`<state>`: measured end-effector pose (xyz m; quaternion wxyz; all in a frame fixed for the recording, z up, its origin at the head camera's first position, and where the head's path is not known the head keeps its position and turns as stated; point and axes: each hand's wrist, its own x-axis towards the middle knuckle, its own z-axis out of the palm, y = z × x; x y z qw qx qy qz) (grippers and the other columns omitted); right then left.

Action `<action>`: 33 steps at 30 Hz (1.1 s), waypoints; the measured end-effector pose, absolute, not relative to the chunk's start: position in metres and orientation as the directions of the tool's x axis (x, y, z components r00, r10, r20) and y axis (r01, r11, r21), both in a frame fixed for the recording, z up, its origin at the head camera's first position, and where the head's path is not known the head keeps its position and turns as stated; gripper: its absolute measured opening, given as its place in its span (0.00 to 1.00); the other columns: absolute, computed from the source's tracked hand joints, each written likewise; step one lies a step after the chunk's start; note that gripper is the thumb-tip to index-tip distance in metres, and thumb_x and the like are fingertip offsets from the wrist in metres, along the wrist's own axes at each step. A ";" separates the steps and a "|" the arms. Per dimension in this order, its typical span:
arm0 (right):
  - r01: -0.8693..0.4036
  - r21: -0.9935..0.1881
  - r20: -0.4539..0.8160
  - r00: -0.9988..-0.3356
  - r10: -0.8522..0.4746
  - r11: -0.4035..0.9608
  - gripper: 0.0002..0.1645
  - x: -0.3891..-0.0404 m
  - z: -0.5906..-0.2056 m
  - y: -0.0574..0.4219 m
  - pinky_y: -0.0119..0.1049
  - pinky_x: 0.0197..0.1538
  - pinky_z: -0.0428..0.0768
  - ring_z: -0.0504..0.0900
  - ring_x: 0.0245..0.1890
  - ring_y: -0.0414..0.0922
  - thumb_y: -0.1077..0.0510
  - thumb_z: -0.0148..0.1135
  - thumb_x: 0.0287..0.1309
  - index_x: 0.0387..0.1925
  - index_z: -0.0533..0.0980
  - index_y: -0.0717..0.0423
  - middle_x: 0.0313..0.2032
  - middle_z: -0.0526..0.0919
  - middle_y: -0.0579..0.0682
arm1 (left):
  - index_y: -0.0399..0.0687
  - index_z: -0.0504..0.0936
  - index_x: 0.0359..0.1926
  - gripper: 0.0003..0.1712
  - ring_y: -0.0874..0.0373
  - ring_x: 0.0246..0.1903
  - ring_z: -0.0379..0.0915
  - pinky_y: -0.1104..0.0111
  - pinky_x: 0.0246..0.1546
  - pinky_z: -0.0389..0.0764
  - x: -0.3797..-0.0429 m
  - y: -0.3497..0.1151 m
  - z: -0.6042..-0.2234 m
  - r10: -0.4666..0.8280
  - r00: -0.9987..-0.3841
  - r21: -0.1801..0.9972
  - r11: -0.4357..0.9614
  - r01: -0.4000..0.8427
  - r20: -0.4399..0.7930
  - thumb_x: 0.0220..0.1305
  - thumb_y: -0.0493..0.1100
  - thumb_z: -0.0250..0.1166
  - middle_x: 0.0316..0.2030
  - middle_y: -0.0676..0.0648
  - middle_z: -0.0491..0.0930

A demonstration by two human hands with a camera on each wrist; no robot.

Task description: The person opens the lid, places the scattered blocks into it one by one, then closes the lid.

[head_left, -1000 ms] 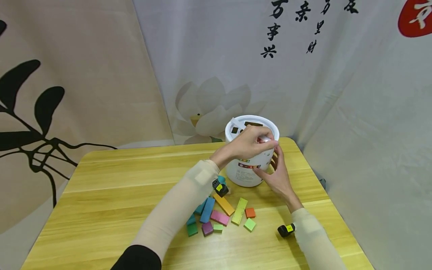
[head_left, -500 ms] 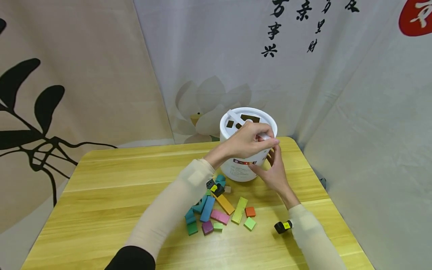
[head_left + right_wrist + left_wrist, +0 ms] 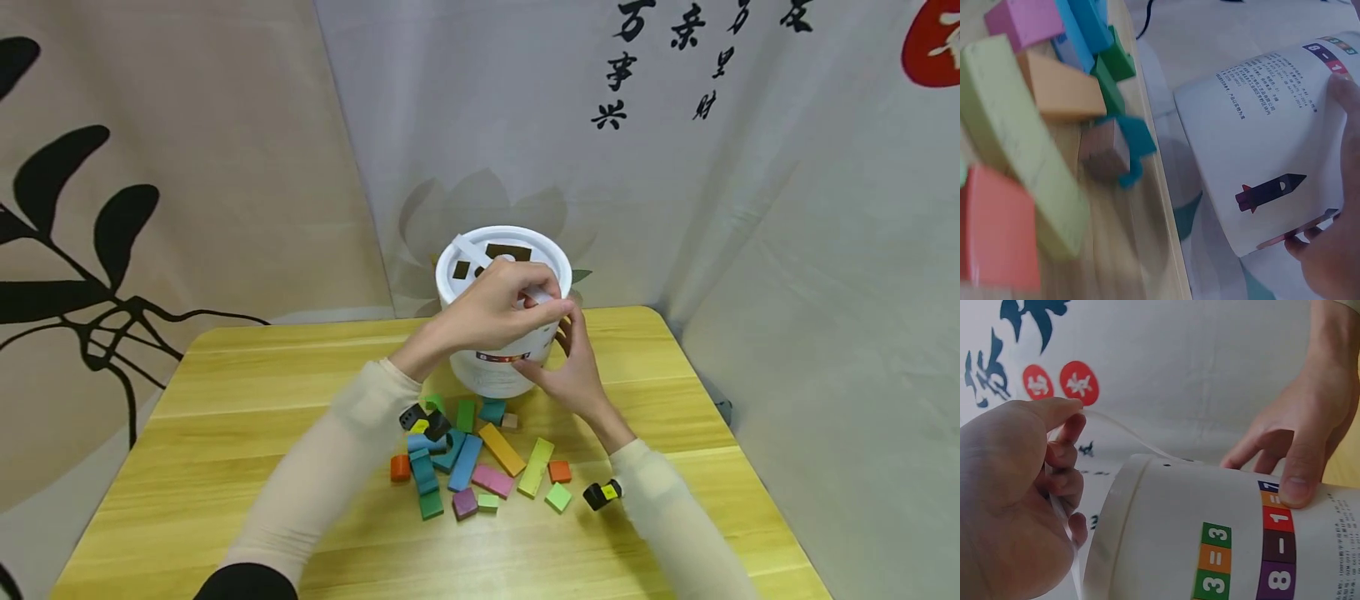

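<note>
A white bucket (image 3: 491, 380) stands over the back of the table, with number labels on its side and a lid (image 3: 553, 254) with cut-out holes. My left hand (image 3: 495, 310) grips its white strap handle (image 3: 469, 248), fingers curled round the strap near the lid's right rim. In the left wrist view the strap (image 3: 1124, 428) runs from those fingers to the bucket's side. My right hand (image 3: 572, 377) holds the bucket's right side, thumb on the front by the label strip (image 3: 1277, 544). In the right wrist view, the bucket's bottom edge appears beyond the table edge.
Several coloured wooden blocks lie in front of the bucket on the wooden table (image 3: 247, 417), among them a blue block (image 3: 465, 463), an orange block (image 3: 502, 450), a yellow-green block (image 3: 536, 468) and a pink block (image 3: 492, 481). A printed curtain (image 3: 487, 108) hangs behind.
The bucket has shifted left and slightly up in the head view, both hands moving with it and keeping their hold. More blocks show beside my left wrist. The head view has turned slightly.
</note>
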<state>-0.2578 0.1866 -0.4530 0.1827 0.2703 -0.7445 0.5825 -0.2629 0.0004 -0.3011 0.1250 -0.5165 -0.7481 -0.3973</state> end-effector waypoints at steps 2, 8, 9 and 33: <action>-0.624 -0.764 0.591 -0.779 -0.208 0.163 0.64 -0.259 -0.451 0.177 0.64 0.66 0.64 0.65 0.70 0.50 0.63 0.80 0.46 0.80 0.53 0.44 0.73 0.61 0.46 | 0.47 0.81 0.30 0.09 0.65 0.16 0.60 0.74 0.22 0.64 -0.260 -0.010 -0.299 0.665 -0.446 0.457 0.173 0.873 0.599 0.69 0.42 0.67 0.19 0.56 0.73; -0.640 -0.753 0.595 -0.762 -0.255 0.152 0.67 -0.256 -0.445 0.144 0.62 0.68 0.64 0.62 0.72 0.49 0.64 0.79 0.45 0.81 0.50 0.45 0.74 0.60 0.45 | 0.46 0.82 0.30 0.08 0.67 0.18 0.64 0.73 0.23 0.68 -0.251 -0.040 -0.294 0.642 -0.473 0.435 0.233 0.870 0.603 0.68 0.42 0.69 0.23 0.57 0.78; -0.640 -0.753 0.594 -0.760 -0.262 0.150 0.68 -0.255 -0.444 0.139 0.62 0.68 0.64 0.61 0.72 0.49 0.65 0.79 0.45 0.81 0.49 0.45 0.75 0.60 0.45 | 0.46 0.82 0.30 0.08 0.67 0.18 0.64 0.72 0.22 0.68 -0.249 -0.046 -0.294 0.634 -0.482 0.434 0.245 0.867 0.605 0.67 0.42 0.69 0.23 0.57 0.79; -0.623 -0.777 0.535 -0.729 -0.427 0.088 0.68 -0.246 -0.457 0.028 0.56 0.65 0.70 0.64 0.69 0.48 0.57 0.80 0.47 0.81 0.47 0.49 0.75 0.57 0.46 | 0.47 0.84 0.29 0.06 0.65 0.23 0.66 0.72 0.23 0.70 -0.205 -0.153 -0.301 0.494 -0.609 0.419 0.448 0.790 0.620 0.61 0.37 0.73 0.23 0.57 0.78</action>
